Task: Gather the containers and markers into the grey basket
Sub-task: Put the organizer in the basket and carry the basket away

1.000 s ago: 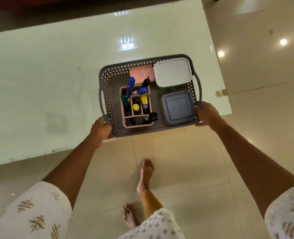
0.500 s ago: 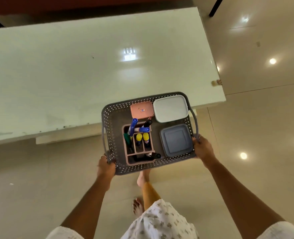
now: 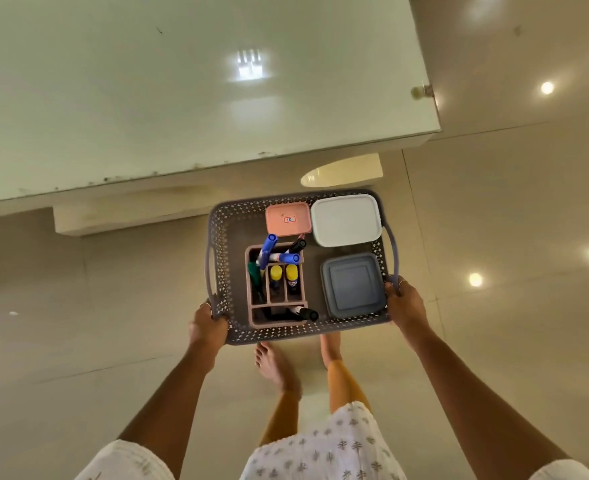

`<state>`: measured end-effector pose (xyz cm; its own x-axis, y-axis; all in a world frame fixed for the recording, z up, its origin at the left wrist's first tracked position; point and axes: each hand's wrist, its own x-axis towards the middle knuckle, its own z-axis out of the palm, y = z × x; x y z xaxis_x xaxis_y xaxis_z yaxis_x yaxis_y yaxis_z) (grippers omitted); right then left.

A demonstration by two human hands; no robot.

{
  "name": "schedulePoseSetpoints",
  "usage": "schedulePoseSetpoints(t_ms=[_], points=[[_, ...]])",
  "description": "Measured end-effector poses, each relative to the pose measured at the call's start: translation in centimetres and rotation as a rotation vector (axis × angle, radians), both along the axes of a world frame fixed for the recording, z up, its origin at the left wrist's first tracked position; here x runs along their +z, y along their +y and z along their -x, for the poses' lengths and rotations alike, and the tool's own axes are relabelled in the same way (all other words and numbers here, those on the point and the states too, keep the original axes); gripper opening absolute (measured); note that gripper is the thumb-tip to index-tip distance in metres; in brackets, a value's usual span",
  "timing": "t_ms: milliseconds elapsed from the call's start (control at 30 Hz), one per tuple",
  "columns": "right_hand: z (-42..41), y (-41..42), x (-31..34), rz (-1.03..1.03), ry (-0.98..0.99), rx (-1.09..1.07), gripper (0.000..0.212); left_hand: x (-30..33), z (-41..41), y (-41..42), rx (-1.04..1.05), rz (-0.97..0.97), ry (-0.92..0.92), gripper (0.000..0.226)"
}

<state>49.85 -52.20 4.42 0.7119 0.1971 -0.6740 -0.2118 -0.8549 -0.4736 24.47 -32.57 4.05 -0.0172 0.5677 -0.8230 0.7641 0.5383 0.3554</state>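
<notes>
The grey basket (image 3: 232,220) hangs in the air above the floor, clear of the table edge. My left hand (image 3: 207,325) grips its near left corner and my right hand (image 3: 404,303) grips the right handle. Inside sit a white-lidded container (image 3: 345,220), a grey-lidded container (image 3: 352,284), a small pink box (image 3: 288,219) and a pink divided holder (image 3: 253,308). The holder carries several markers (image 3: 288,258) with blue, yellow, green and black caps.
The white glossy table (image 3: 182,98) fills the upper left, its front edge just beyond the basket. Shiny tiled floor (image 3: 494,220) lies all around, with ceiling lights reflected in it. My bare feet (image 3: 275,367) stand directly under the basket.
The basket has come off the table toward me, carried in both hands, and now hangs over the floor in front of my feet.
</notes>
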Motion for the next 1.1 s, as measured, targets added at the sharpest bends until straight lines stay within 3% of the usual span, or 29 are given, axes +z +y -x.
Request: schedulePoseSetpoints(t_ms=[433,633,833,1000,1100], points=[[-10.8,-7.9,-0.5,0.062,0.034,0.003,0.033,-1.1,-11.2,-7.3,-0.085,0.065,0.069,0.043],[-13.6,-7.7,1.1,-0.004,-0.035,0.028,0.023,-0.6,-14.0,-8.1,0.011,0.077,0.064,0.037],[-10.5,-4.4,0.3,-0.004,-0.046,0.116,0.022,-1.7,-10.4,-6.2,0.095,0.03,0.103,0.038],[-4.3,-0.3,-0.6,0.006,-0.028,0.174,0.019,-3.3,-2.5,-3.0,0.055,0.039,0.188,0.037],[0.7,3.2,-1.0,0.014,-0.032,0.194,0.017,-2.1,1.9,0.1,0.104,0.061,0.108,0.031]])
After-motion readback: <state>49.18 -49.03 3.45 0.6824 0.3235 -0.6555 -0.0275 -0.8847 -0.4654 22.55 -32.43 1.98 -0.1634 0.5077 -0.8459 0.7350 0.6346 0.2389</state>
